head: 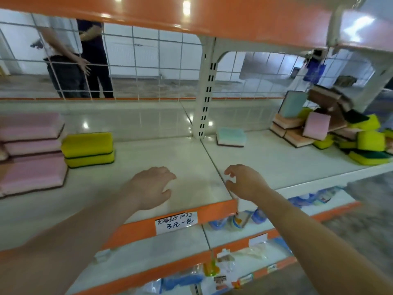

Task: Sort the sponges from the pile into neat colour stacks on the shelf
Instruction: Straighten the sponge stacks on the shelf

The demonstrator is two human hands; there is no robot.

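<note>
On the white shelf [161, 158], a stack of pink sponges [32, 150] sits at the far left, with two yellow sponges [88, 149] stacked beside it. A single light-blue sponge [231, 137] lies near the middle upright. A jumbled pile of sponges [340, 128], pink, yellow, blue and brown, lies at the far right. My left hand [152, 186] hovers over the shelf's front with loosely curled fingers, holding nothing. My right hand [244, 180] hovers beside it, fingers loosely curled and empty.
An orange shelf [191, 9] hangs close overhead. A white slotted upright [205, 103] divides the bay. A wire grid [131, 60] backs the shelf; two people stand behind it at the left. Lower shelves [244, 241] hold packaged goods. A handwritten price label [175, 222] sits on the orange front edge.
</note>
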